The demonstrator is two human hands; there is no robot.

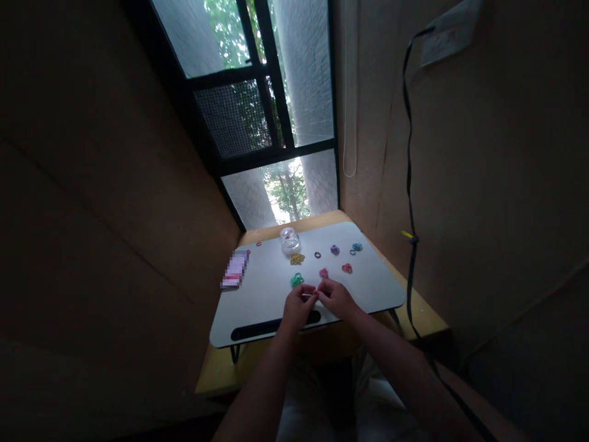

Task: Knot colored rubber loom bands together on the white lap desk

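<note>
Close together over the front of the white lap table (257, 294), my left hand (300, 302) and my right hand (335, 298) meet with fingers pinched. A thin pale sliver shows at the left fingers, and a tiny reddish bit lies between both fingertips, too small to name. Just beyond the left hand sits a pile of green bands (297, 280). A small pink pile of bands (324, 272) lies right past my right fingers. Farther back are yellow bands (297, 259), a single dark ring (317, 255), purple bands (335, 250), red bands (346, 268) and blue bands (357, 247).
A clear plastic jar (289, 241) stands at the back. One small red ring (258, 244) lies at the far left, above a blurred phone (234, 270). A dark slot (257, 329) runs along the front edge. At right, a black cable (408, 178) hangs down the wall.
</note>
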